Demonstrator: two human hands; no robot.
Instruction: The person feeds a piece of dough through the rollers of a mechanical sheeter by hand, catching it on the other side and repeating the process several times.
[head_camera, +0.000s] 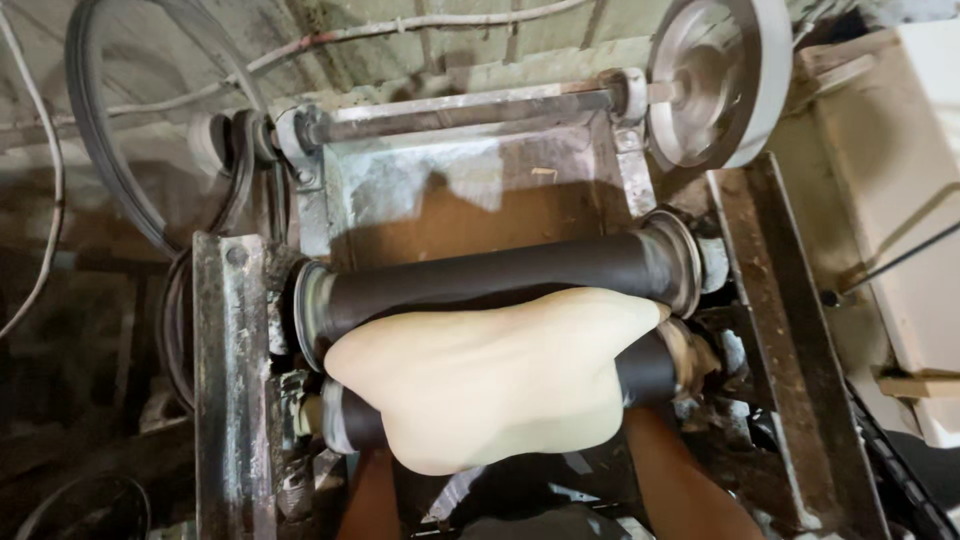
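Head view: dough sheet (490, 375) drapes crosswise over lower roller (650, 370), hands hidden.

- The sheet of dough (490, 375) is pale cream, smooth and unpatterned.
- The upper roller (490, 278), just behind the dough, is matt black with dull silver end rings.
- The lower roller (645, 370), under the dough, is black as well, smeared cream at its right end.
- The metal tray (470, 195) behind the upper roller is grey-green, mottled with pale patches, part brown.
- The wheel (715, 75), up and right of the dough, is silvery grey.
- The belt (85, 120), far left of the dough, is black.
- The side rails (228, 390) are rusty, grimy grey.
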